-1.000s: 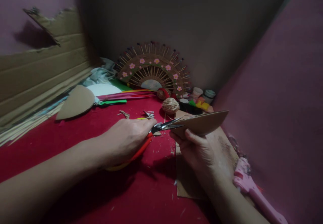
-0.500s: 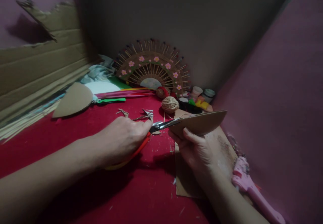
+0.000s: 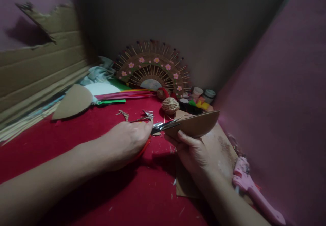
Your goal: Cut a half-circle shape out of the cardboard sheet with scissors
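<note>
My left hand (image 3: 128, 139) is closed around the orange handles of a pair of scissors (image 3: 159, 128). The metal blades reach right, against the left end of a curved piece of cardboard (image 3: 196, 125). My right hand (image 3: 192, 151) grips that cardboard from below, thumb on the near face and the other fingers mostly hidden behind it. The piece is held tilted above the red table surface (image 3: 152, 192). Small cardboard scraps (image 3: 148, 115) lie just beyond the scissors. Under my right hand rests a flat piece of cardboard (image 3: 184, 181).
A decorated stick fan (image 3: 152, 57) stands at the back, with a ball of twine (image 3: 170, 106) before it. Small paint jars (image 3: 197, 92) sit behind to the right. A pink glue gun (image 3: 244, 176) lies at right. Another cut cardboard piece (image 3: 73, 102) and thin sticks (image 3: 28, 124) are at left.
The cardboard and my right hand have shifted slightly left, toward the scissors, and the blades overlap its left end. My left hand has hardly moved.
</note>
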`<state>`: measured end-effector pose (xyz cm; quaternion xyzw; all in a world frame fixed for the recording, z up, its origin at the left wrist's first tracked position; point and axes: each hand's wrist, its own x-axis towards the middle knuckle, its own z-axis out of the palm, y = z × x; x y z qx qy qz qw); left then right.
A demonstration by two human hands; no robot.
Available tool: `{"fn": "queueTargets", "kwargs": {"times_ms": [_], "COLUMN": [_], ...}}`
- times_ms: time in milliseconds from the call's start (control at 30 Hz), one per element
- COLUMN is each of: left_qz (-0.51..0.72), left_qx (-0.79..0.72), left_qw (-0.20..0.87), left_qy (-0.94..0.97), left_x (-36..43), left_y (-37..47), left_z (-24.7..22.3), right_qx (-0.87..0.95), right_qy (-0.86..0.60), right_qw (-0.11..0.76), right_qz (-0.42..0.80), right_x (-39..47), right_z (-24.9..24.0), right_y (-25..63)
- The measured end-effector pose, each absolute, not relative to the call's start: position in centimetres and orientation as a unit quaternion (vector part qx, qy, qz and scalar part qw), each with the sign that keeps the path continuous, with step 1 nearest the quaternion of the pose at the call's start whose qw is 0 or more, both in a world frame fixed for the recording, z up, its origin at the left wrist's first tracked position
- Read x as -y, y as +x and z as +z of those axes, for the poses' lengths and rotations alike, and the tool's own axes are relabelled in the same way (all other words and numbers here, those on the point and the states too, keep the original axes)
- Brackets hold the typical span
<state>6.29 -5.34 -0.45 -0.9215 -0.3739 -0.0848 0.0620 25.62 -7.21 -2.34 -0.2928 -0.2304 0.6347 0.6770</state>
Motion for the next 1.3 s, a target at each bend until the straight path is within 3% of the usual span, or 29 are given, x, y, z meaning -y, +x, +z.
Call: {"fn": "queueTargets", "kwargs": {"times_ms": [367,700,1000,1300], "left_qz": [-0.023,-0.045,-0.012,-0.041], "left_qx": [0.387,0.4,0.396,0.393], "left_qw": [0.156,0.078,0.142,0.085], "left_qy": [-0.908,-0.912,-0.907,-0.915], "left_x": [5.7,5.9,5.9,5.6], "left_y": [6.6,7.1,7.3,7.0], "left_z": [0.1,0.3,0.4,-0.1], "right_qx": [0.225,0.249,0.24,0.236], "right_qy": [-0.3,-0.302,-0.302,-0.299], "right_qw": [0.679,0.668,0.669,0.671], "right_qz": [0.632,0.633,0.635,0.637], "right_x": [7.5,7.5,7.8,7.8], "right_z": [-2.5,-2.9,-3.0,-2.9], "right_y": [25.6,25.2,24.9,24.9]}}
